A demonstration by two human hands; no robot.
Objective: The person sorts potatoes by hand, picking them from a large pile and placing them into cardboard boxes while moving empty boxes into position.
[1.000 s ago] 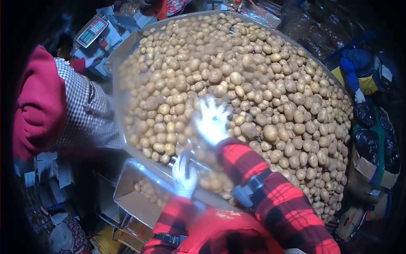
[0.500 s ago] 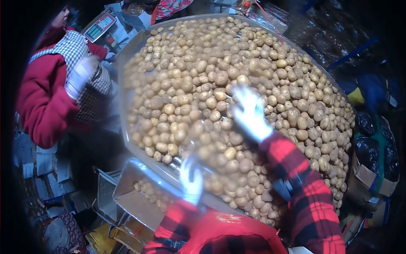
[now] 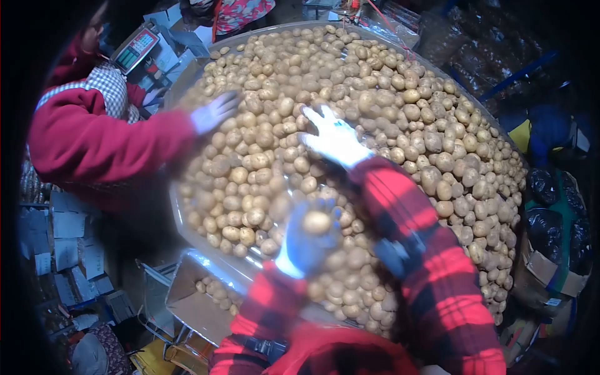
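Note:
A large heap of potatoes covers a wide table whose pale rim shows at the left. My left hand, in a white and blue glove, is near the table's front edge with one potato against its palm and fingers. Farther in, my right hand wears a white glove. It lies palm down over the heap, fingers spread, touching potatoes with no grip on any that I can see.
A co-worker in a dark red top reaches a gloved hand over the heap from the left. An open cardboard box with some potatoes stands below the front edge. A scale is at back left; bagged boxes stand at right.
My left hand has moved right and up, and a potato now shows in it. My right hand has shifted left over the heap. The co-worker's arm has stretched out onto the potatoes.

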